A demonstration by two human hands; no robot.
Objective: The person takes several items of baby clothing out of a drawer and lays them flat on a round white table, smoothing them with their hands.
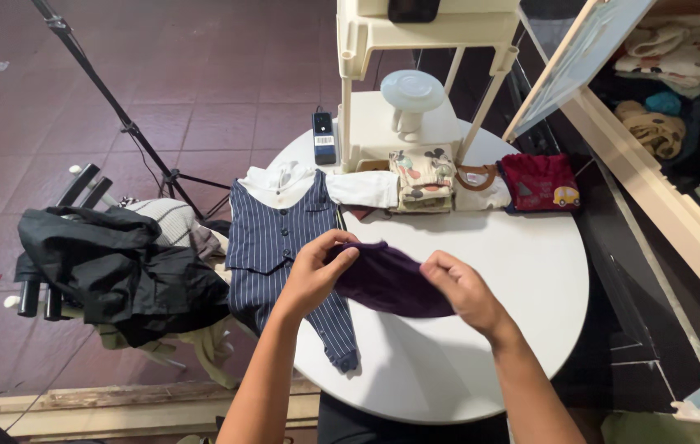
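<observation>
Purple garment pinched in left hand and right hand, half-folded; striped outfit unfolded beside folded clothes.

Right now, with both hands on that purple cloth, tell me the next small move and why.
Probably lay the purple cloth flat on the bare part of the white round table and smooth it. The left hand and right hand pinch its opposite edges and hold it bunched just above the table, beside the striped navy garment.
</observation>
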